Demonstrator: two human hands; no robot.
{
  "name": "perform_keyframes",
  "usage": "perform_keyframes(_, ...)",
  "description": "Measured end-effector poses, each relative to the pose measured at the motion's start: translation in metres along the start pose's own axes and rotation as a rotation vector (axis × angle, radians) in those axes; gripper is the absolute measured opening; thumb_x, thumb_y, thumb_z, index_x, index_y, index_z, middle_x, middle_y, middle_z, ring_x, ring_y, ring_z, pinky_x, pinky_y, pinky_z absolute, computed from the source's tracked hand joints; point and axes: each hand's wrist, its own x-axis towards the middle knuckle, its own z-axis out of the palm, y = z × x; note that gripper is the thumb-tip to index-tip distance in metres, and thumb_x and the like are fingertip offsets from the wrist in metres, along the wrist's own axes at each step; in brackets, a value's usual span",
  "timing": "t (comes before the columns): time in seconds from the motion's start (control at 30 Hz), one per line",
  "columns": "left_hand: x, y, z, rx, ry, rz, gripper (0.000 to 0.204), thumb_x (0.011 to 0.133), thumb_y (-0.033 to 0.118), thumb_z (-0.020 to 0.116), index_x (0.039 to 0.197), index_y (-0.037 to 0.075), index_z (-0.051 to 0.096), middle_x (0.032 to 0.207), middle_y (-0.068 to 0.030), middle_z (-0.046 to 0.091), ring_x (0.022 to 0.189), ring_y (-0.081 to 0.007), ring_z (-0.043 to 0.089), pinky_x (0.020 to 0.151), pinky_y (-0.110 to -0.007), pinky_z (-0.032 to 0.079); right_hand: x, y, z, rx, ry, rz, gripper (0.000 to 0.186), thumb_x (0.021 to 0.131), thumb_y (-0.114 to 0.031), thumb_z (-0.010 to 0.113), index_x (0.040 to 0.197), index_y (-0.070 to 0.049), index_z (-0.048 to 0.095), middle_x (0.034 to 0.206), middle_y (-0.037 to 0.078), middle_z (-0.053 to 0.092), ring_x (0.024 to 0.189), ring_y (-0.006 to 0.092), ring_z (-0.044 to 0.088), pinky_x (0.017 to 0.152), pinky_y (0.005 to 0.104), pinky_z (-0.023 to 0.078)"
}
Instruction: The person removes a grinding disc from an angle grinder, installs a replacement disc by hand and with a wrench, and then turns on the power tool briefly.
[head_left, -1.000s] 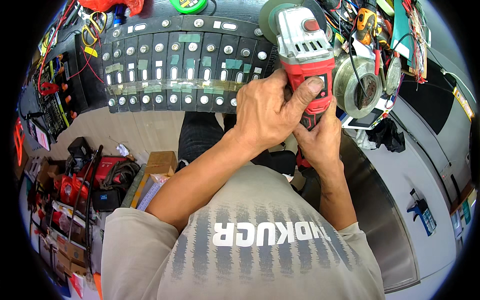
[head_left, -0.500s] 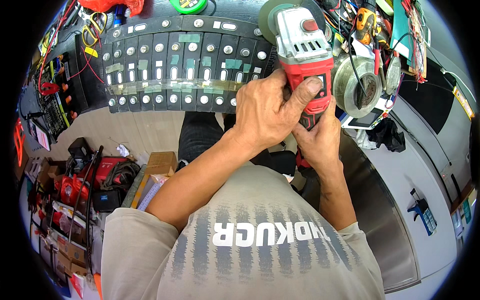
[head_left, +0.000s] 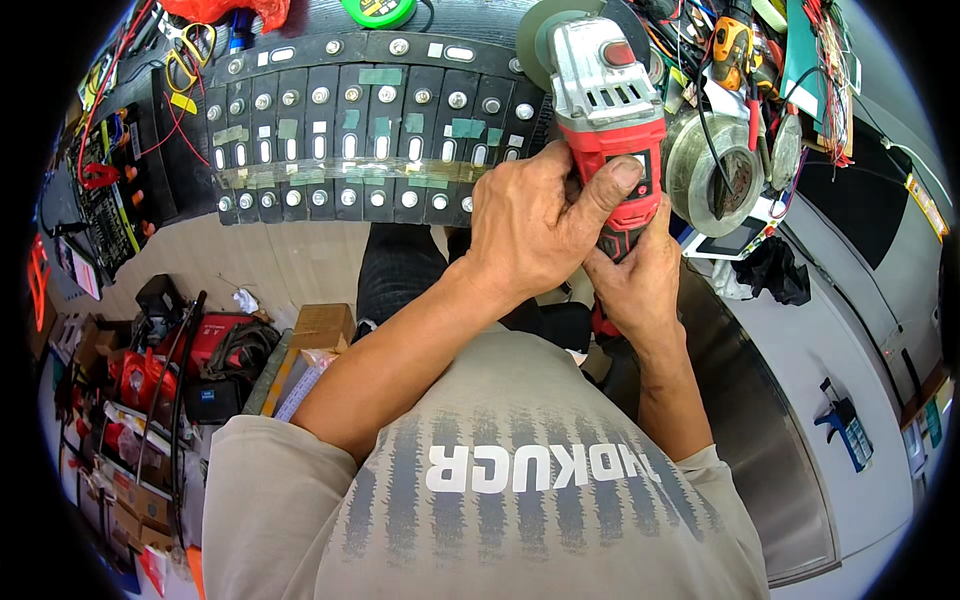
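Note:
Both my hands are closed round a red and grey angle grinder (head_left: pixel 606 105). My left hand (head_left: pixel 535 222) grips its body, the thumb lying across the top by the switch panel. Lower down, my right hand (head_left: pixel 640 275) wraps the handle end. The grinder's disc (head_left: pixel 535 48) is at the far end, over the right end of a row of black battery cells (head_left: pixel 350 140). These cells lie side by side with silver terminals and a strip of clear tape (head_left: pixel 300 176) across them. Whether the disc touches a cell cannot be made out.
Right of the grinder stand a tape roll (head_left: pixel 715 170), an orange and black power tool (head_left: pixel 733 45) and loose wires. Yellow scissors (head_left: pixel 190 55), circuit boards (head_left: pixel 105 190) and a green tape measure (head_left: pixel 378 10) lie left and far. Boxes (head_left: pixel 323 326) crowd the lower left.
Almost nothing differs. The grinder and both hands keep the same place and grip; the cells appear shifted very slightly in the picture.

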Motion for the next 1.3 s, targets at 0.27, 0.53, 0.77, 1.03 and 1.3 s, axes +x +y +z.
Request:
perform_keyframes(0.27, 0.0001, 0.0041, -0.0024, 0.012, -0.018, -0.004, 0.074, 0.109, 0.074, 0.063, 0.115, 0.002, 0.081, 0.071, -0.0186, 0.075, 0.068, -0.0419, 0.077, 0.067, -0.05, 0.06, -0.0005, 0.0024, -0.0015, -0.026, -0.004, -0.007, 0.068, 0.086, -0.01, 0.084, 0.144, -0.002, 0.049, 0.103, 0.028, 0.078, 0.095, 0.0514, 0.079, 0.084, 0.0543, 0.062)
perform_keyframes(0.53, -0.0004, 0.0032, -0.0005, -0.03, 0.016, 0.017, 0.07, 0.11, 0.071, 0.065, 0.116, 0.003, 0.082, 0.068, -0.017, 0.073, 0.063, -0.0391, 0.076, 0.063, -0.049, 0.058, 0.0009, -0.0023, -0.0049, -0.044, -0.021, 0.034, 0.07, 0.086, -0.01, 0.084, 0.146, -0.002, 0.048, 0.104, 0.028, 0.078, 0.097, 0.052, 0.078, 0.086, 0.0544, 0.062)
perform_keyframes(0.77, -0.0004, -0.0005, -0.0003, -0.027, 0.022, 0.015, 0.071, 0.11, 0.071, 0.065, 0.114, 0.002, 0.082, 0.067, -0.0167, 0.072, 0.062, -0.0383, 0.075, 0.063, -0.048, 0.058, 0.0017, -0.0008, -0.0045, -0.026, -0.03, 0.02, 0.072, 0.085, -0.01, 0.084, 0.147, -0.002, 0.048, 0.104, 0.028, 0.078, 0.097, 0.0521, 0.078, 0.087, 0.0544, 0.062)
perform_keyframes(1.03, 0.0003, 0.0006, -0.002, -0.019, 0.015, 0.003, 0.071, 0.109, 0.072, 0.065, 0.115, 0.003, 0.082, 0.068, -0.0166, 0.073, 0.064, -0.0384, 0.076, 0.065, -0.048, 0.059, 0.0027, -0.0024, -0.0027, -0.013, -0.027, 0.017, 0.071, 0.085, -0.01, 0.084, 0.146, -0.002, 0.048, 0.104, 0.028, 0.078, 0.096, 0.052, 0.079, 0.085, 0.0549, 0.062)
perform_keyframes(1.3, 0.001, 0.0016, -0.0022, -0.028, 0.012, 0.006, 0.071, 0.109, 0.071, 0.065, 0.116, 0.003, 0.082, 0.068, -0.0172, 0.074, 0.063, -0.0386, 0.076, 0.064, -0.048, 0.059, 0.0017, -0.0032, -0.0031, -0.012, -0.017, 0.039, 0.072, 0.085, -0.01, 0.085, 0.146, -0.003, 0.048, 0.103, 0.028, 0.078, 0.098, 0.0508, 0.079, 0.085, 0.0544, 0.062)
